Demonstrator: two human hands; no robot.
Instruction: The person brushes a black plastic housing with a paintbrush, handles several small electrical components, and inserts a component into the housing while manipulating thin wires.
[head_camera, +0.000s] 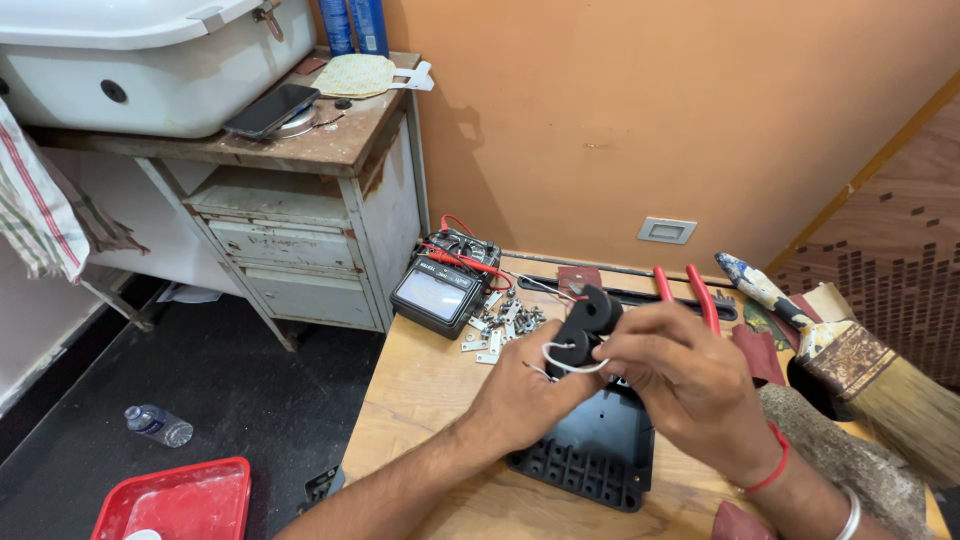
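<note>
left hand (522, 400): forearm reaching up from lower left, fingers curled closed, gripping.
right hand (690, 385): forearm from lower right, fingers pinched shut.

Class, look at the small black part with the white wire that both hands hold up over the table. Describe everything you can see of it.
The small black plastic part looks built of two rounded, ring-like bodies joined together, matt and dark. A thin white wire loops out beneath it. It is held above the wooden table, over a flat black ribbed plastic casing. The left hand supports it from below; the right hand pinches its right side. Its underside is hidden.
</note>
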